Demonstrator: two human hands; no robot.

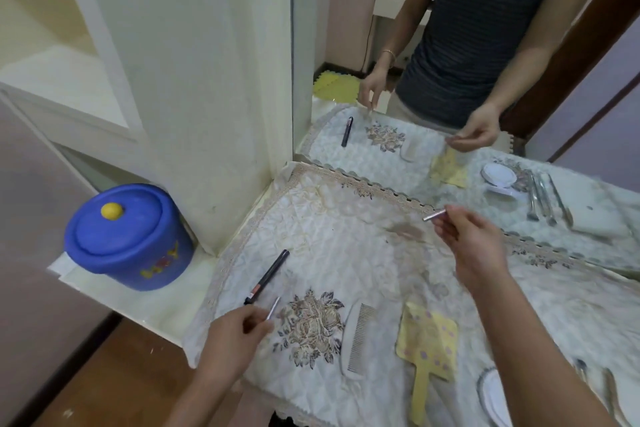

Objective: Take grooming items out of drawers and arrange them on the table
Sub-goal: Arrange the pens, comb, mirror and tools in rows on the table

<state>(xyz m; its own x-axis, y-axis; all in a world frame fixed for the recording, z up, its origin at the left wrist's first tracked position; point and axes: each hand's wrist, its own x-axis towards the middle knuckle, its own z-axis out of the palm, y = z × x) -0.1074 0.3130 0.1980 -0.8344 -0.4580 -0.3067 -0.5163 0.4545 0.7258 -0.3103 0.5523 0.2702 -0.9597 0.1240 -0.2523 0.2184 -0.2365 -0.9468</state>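
Observation:
My left hand [235,333] pinches a thin silver stick [273,308] low over the table's left side, beside a black pen-like liner [266,277] lying on the cloth. My right hand [474,239] holds a short silver tube [433,216] up near the mirror's lower edge. A white comb [356,340] and a yellow hand mirror [427,340] lie on the embroidered tablecloth [346,253] between my arms. A round white compact [493,395] shows at the lower right, partly behind my right forearm.
A wall mirror [450,135] behind the table reflects the person, the cloth and metal tools. A blue lidded bucket [128,236] stands on a white ledge to the left. A white cabinet post [207,80] rises at the table's back left corner. Metal tools [609,392] lie at the far lower right.

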